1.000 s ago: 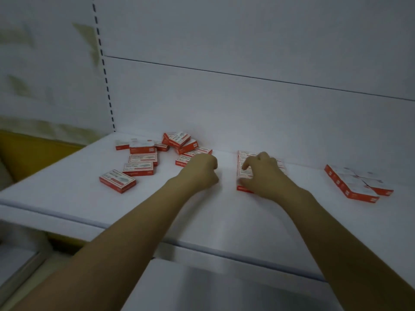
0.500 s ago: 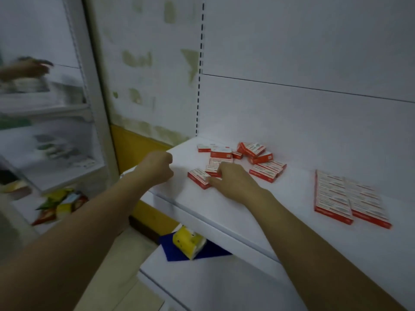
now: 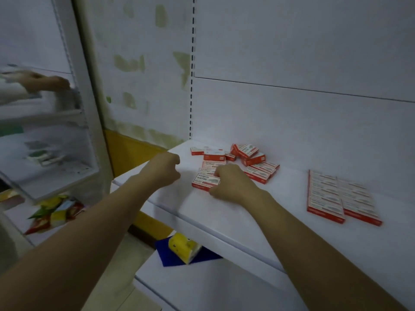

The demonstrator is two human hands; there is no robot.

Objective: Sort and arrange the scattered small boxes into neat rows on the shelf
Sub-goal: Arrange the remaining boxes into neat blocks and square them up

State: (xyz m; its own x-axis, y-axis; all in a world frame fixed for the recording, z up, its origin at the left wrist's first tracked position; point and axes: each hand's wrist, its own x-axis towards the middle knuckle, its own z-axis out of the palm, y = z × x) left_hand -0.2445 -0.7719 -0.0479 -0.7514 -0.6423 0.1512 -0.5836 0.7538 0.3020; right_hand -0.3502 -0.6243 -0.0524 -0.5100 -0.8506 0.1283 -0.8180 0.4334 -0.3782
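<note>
Several small red-and-white boxes [image 3: 247, 157] lie scattered at the back left corner of the white shelf [image 3: 235, 221]. Nearest the front, one small box [image 3: 204, 180] lies flat, and my right hand [image 3: 233, 185] closes on its right end, fingers above and thumb below. My left hand [image 3: 166, 169] is a fist with nothing in it, hovering over the shelf's left edge, a little left of that box. Further right, two tidy rows of boxes [image 3: 336, 196] lie flat side by side.
The shelf's back panel rises right behind the scattered boxes. A lower shelf holds a yellow packet [image 3: 183, 245] on a blue sheet. At the left stands another shelving unit [image 3: 56, 153] with colourful packets [image 3: 54, 212], and another person's hand [image 3: 42, 83] reaches into it.
My right hand left the tidy rows and moved left onto the front box of the scattered pile. My left hand moved to the shelf's left edge. The view swung left.
</note>
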